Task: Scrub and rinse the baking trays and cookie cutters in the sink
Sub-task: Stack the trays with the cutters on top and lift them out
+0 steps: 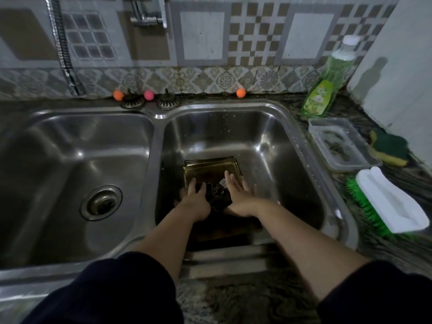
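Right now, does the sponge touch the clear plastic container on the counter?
Apart. The head view shows dark counter between the sponge and the container.

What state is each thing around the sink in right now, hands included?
Left hand: fingers relaxed, resting on the trays.
Right hand: fingers straight, reaching over the trays.
Baking trays: stacked in the right basin, unscrubbed.
Cookie cutters: lying on the trays between the hands.
Tap: no water running.
Left basin: drain strainer in place.
Soap bottle: upright, capped.
Sponge: idle on the counter.
Brush: idle on the counter.
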Available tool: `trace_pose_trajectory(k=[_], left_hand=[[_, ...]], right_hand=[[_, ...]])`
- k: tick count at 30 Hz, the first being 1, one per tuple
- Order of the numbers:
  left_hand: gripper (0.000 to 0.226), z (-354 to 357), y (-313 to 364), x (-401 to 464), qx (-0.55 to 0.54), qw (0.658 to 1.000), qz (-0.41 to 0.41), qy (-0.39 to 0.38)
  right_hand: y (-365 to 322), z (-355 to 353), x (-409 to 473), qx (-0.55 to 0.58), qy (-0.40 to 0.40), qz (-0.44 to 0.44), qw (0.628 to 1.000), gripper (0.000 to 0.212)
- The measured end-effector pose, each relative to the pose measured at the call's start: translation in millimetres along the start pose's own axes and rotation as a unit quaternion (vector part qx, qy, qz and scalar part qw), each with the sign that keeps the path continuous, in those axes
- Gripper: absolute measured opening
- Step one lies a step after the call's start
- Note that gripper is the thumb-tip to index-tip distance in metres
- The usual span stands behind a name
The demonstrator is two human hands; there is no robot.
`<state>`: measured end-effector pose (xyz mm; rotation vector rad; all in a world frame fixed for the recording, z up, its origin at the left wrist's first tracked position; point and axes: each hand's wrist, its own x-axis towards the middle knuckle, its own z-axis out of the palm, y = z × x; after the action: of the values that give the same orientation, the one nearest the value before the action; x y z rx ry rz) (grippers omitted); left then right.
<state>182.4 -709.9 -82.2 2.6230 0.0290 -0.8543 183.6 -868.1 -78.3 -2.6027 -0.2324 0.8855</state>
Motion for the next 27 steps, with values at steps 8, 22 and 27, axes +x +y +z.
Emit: trace_pose_trajectory(k=[8, 22, 27], left_hand=[[0.092, 8, -18, 18, -0.155, 0.976, -0.134, -0.070], [0.094, 6, -13, 31, -0.193, 0.970, -0.128, -0.078], [0.094, 6, -17, 32, -0.218, 0.967, -0.121, -0.058]], right_hand=[[23, 0, 7, 0.153, 0.035, 0.065, 0.985, 0.120], [31, 10, 28, 0.297, 0.031, 0.066, 0.952, 0.075], [26, 7, 27, 0.314, 0.054, 0.078, 0.945, 0.071]])
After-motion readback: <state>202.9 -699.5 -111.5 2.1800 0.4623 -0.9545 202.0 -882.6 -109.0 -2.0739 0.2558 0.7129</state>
